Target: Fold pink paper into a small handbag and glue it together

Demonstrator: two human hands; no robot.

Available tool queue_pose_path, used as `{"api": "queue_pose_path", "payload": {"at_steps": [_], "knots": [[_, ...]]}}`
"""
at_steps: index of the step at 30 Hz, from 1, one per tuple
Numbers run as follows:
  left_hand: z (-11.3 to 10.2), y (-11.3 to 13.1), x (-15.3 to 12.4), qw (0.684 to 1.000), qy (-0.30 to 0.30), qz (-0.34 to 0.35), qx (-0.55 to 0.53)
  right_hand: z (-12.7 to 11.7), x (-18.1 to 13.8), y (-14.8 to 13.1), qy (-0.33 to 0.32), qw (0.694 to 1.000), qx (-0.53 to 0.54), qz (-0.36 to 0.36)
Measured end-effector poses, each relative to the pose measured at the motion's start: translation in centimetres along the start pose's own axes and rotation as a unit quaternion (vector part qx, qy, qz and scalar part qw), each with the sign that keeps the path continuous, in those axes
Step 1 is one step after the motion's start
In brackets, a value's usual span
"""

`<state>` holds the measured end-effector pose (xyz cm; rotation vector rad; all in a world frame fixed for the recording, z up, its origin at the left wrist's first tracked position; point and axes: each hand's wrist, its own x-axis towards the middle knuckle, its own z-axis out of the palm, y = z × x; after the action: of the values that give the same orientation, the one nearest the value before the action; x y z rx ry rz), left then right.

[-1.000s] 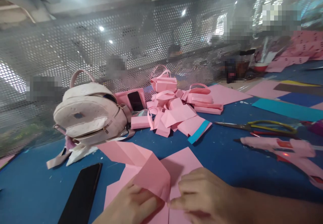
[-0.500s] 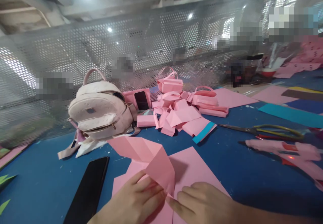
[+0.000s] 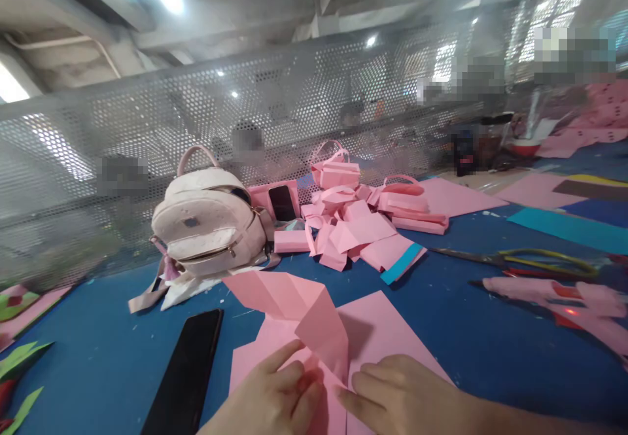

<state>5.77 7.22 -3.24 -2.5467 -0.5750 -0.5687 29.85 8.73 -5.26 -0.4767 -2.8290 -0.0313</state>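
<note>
A folded pink paper sheet (image 3: 304, 317) stands partly raised near the front edge of the blue table (image 3: 451, 330). My left hand (image 3: 272, 399) presses its fingers together on the sheet's lower left fold. My right hand (image 3: 402, 396) lies with curled fingers on the flat right part of the sheet, its fingertips pinching the crease beside the left hand. A black phone (image 3: 189, 373) lies flat just left of the paper.
A pale pink backpack (image 3: 209, 222) sits at the back left before a perforated metal screen (image 3: 147, 154). A heap of folded pink paper bags (image 3: 358, 219) lies behind. Scissors (image 3: 534, 261) and a pink glue gun (image 3: 554, 294) lie at the right. Coloured sheets (image 3: 564, 226) cover the far right.
The view has tilted up and shifted, so things sit lower and further right. My left fingers have slid further along the fold; the raised flap stands a little steeper.
</note>
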Motion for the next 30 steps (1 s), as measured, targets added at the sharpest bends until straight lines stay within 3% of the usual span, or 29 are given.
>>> {"api": "queue_pose_path", "payload": {"at_steps": [5,8,10,13,16,19,22,25,30], "knots": [[0.3,1.1,0.0,1.000,0.001,-0.021,0.004,-0.8,-0.2,0.4,0.018,0.999,0.049,-0.003],[0.4,1.6,-0.9,0.999,-0.009,-0.037,0.009,-2.3,0.0,0.9,0.122,0.985,0.119,0.039],[-0.2,1.9,-1.5,0.998,-0.027,-0.052,-0.007,-3.9,0.8,1.4,0.204,0.956,0.182,0.110],[-2.1,2.2,-1.6,0.986,-0.111,-0.097,-0.079,-6.7,3.1,2.0,0.278,0.925,0.212,0.146],[-4.0,2.8,-1.3,0.965,-0.169,-0.152,-0.130,-9.5,6.0,2.1,0.231,0.955,0.150,0.113],[-4.9,3.2,-1.4,0.961,-0.155,-0.183,-0.139,-11.7,8.9,1.7,0.124,0.982,0.058,0.127],[-5.5,3.3,-2.3,0.962,-0.118,-0.204,-0.140,-13.1,11.5,1.5,0.002,0.988,0.006,0.156],[-6.4,3.6,-3.5,0.950,-0.069,-0.250,-0.173,-13.7,13.7,2.1,-0.029,0.988,-0.005,0.153],[-8.2,5.3,-3.5,0.903,-0.026,-0.318,-0.288,-13.8,16.2,4.0,-0.070,0.987,-0.006,0.144]]}}
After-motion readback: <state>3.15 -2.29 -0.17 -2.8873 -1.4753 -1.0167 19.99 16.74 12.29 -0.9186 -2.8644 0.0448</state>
